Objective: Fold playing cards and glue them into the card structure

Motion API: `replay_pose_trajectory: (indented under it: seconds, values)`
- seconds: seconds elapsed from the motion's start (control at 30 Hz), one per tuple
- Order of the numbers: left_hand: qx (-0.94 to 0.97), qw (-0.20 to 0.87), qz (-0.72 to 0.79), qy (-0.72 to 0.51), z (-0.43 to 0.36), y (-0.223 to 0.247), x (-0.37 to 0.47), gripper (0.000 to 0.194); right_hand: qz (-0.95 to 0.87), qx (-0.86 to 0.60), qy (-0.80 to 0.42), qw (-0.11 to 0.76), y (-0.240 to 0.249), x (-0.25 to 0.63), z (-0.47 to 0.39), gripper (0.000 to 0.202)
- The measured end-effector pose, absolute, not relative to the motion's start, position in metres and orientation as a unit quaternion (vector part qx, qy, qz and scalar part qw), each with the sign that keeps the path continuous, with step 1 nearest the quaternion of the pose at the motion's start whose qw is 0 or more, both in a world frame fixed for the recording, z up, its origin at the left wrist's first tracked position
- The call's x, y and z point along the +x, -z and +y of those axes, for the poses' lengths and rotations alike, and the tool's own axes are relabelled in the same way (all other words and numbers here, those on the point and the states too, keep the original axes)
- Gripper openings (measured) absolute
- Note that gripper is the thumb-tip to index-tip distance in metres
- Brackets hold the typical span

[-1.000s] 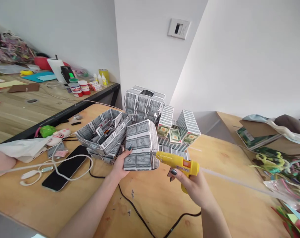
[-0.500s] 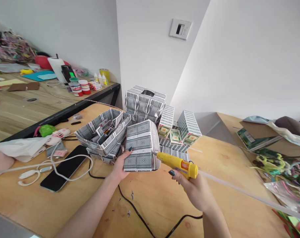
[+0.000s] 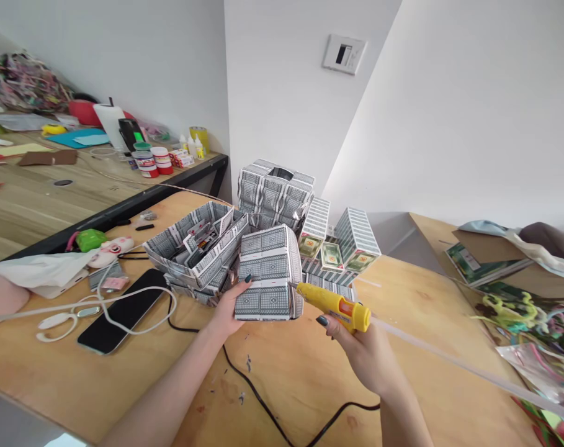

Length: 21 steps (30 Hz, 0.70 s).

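Observation:
My left hand grips the lower left of a box made of grey-patterned playing cards, thumb on its face, fingers hidden behind. In my right hand is a yellow hot glue gun, its nozzle at the box's right edge; whether it touches I cannot tell. A long clear glue stick sticks out of the gun's back. Left of the held box stands an open card-built tray with loose cards inside. Behind it is a larger card-covered box with a dark opening on top.
Boxed card decks stand behind the gun. A black phone lies at left under a white cord. A black cable loops across the front of the table. Craft scraps lie far right, and paint jars stand on the other desk.
The view has shifted slightly. The held box has tilted a little, and the glue gun's nozzle stays at its right edge. Both hands keep their holds.

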State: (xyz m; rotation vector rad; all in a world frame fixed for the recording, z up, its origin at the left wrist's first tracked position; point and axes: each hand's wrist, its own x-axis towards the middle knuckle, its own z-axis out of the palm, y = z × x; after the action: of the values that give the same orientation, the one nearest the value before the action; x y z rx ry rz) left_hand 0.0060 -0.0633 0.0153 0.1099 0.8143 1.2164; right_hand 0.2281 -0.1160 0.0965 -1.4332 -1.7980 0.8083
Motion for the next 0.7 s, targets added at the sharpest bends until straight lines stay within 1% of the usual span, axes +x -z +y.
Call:
replay_pose_trajectory:
  seconds: [0.37, 0.7]
  values:
    - [0.042, 0.738, 0.378, -0.557, -0.0635, -0.0149, 0.0066, 0.016, -0.712, -0.565, -0.286, 0.305, -0.1034, 0.2265, -0.1171, 0.031]
    - [0.021, 0.729, 0.386, -0.565, -0.0626, -0.0165, 0.0073, 0.014, -0.725, -0.559, -0.270, 0.299, -0.1056, 0.2270, -0.1167, 0.032]
